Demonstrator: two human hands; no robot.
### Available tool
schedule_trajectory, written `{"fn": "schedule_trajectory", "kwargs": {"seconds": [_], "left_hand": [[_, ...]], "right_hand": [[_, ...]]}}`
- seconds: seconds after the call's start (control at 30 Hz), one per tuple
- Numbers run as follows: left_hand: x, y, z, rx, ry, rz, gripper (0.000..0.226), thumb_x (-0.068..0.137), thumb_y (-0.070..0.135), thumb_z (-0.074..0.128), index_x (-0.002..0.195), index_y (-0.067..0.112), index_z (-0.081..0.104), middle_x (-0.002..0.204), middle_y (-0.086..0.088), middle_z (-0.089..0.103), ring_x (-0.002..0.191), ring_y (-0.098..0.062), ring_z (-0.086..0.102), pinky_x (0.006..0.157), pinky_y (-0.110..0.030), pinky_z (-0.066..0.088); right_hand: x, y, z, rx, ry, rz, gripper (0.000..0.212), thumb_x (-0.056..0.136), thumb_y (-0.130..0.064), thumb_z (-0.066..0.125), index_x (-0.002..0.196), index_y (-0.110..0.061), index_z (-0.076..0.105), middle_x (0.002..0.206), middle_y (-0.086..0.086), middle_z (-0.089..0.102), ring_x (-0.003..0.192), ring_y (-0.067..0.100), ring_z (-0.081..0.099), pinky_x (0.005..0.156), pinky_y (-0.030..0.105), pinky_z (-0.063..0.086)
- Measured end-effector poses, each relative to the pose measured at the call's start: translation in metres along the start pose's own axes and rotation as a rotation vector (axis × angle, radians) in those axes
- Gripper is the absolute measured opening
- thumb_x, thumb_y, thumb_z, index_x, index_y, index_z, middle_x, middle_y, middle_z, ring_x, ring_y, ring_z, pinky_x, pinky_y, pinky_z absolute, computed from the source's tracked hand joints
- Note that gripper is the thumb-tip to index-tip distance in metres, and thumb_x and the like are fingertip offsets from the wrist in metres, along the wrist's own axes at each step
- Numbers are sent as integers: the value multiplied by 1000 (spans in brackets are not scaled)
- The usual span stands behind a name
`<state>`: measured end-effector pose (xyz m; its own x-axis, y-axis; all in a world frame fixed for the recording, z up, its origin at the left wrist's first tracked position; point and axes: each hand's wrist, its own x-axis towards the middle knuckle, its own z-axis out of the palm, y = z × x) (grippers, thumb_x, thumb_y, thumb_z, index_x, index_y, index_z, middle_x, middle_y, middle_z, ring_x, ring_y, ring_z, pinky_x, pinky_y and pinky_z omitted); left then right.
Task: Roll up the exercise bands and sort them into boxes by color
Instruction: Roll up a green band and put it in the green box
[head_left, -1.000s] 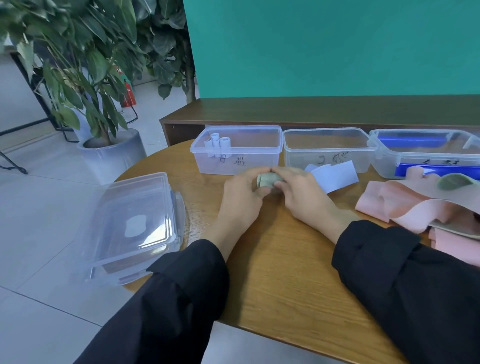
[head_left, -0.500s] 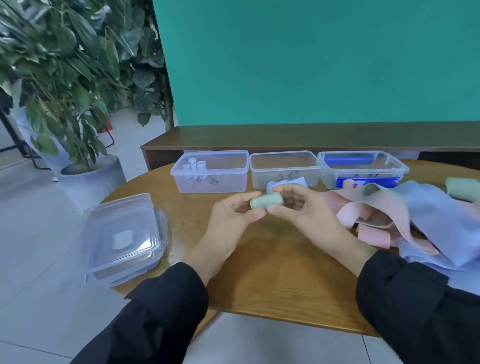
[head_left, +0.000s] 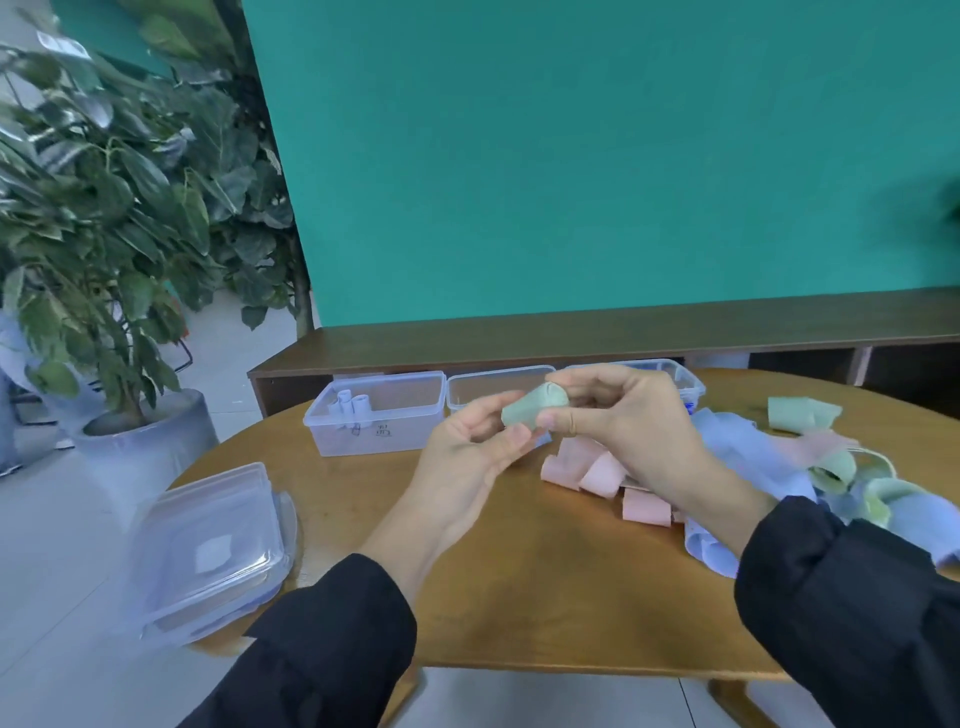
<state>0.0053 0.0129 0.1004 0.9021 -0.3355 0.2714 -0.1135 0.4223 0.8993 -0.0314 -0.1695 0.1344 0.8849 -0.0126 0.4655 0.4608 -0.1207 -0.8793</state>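
A rolled pale green band (head_left: 532, 408) is held up above the round wooden table (head_left: 519, 587). My right hand (head_left: 623, 421) pinches its right end between thumb and fingers. My left hand (head_left: 467, 457) lies palm up under its left end, the thumb against the roll. Behind the hands stand three clear boxes: the left box (head_left: 379, 413) holds small white rolls, the middle box (head_left: 488, 387) looks empty, and the right box (head_left: 685, 384) is mostly hidden by my right hand. Loose pink bands (head_left: 592, 473), lilac bands (head_left: 748, 462) and green bands (head_left: 802, 413) lie at the right.
A stack of clear lids (head_left: 208, 551) sits on the table's left edge. A potted plant (head_left: 114, 291) stands on the floor at the left. A dark wooden bench (head_left: 597, 332) runs behind the table before a teal wall.
The green roll has been lifted off the table, higher with each frame, held between both hands. The camera has tilted up and more of the loose bands at the right show.
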Motion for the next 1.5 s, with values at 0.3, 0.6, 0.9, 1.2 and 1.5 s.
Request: {"fn": "schedule_trajectory", "kwargs": {"seconds": [0.3, 0.6, 0.9, 1.2, 1.5], "left_hand": [[55, 7, 43, 792, 25, 149, 31, 83, 21, 83, 112, 25, 73, 110, 15, 74, 110, -4, 66, 92, -30, 57], [95, 7, 66, 744, -171, 120, 69, 78, 10, 86, 127, 49, 57, 106, 8, 78, 103, -4, 71, 100, -36, 55], [130, -15, 64, 382, -14, 16, 47, 82, 11, 82, 123, 30, 71, 96, -3, 79, 89, -14, 74, 82, -30, 59], [150, -38, 70, -259, 212, -165, 37, 88, -1, 73, 122, 5, 59, 110, -25, 73, 96, -36, 75, 77, -37, 63], [169, -63, 37, -30, 144, -190, 42, 90, 16, 76, 129, 10, 61, 112, -15, 75, 100, -27, 75, 93, -39, 58]], "right_hand": [[27, -4, -57, -189, 62, -14, 31, 70, -13, 91, 96, -14, 74, 85, 0, 78, 76, 14, 72, 73, 27, 59], [75, -5, -97, -362, -106, 70, 18, 71, -13, 90, 83, -18, 79, 79, -2, 78, 73, 12, 73, 75, 26, 56], [98, 32, -99, -175, -31, 149, 37, 83, -37, 79, 113, -18, 70, 96, 2, 78, 90, 17, 75, 87, 31, 57], [94, 67, -84, -493, 169, -73, 33, 80, -35, 82, 112, -28, 74, 90, -17, 71, 84, 4, 67, 81, 24, 56], [131, 92, -99, -462, 68, 14, 15, 84, -32, 81, 98, -34, 75, 85, -10, 76, 78, 8, 67, 76, 26, 54]]}}
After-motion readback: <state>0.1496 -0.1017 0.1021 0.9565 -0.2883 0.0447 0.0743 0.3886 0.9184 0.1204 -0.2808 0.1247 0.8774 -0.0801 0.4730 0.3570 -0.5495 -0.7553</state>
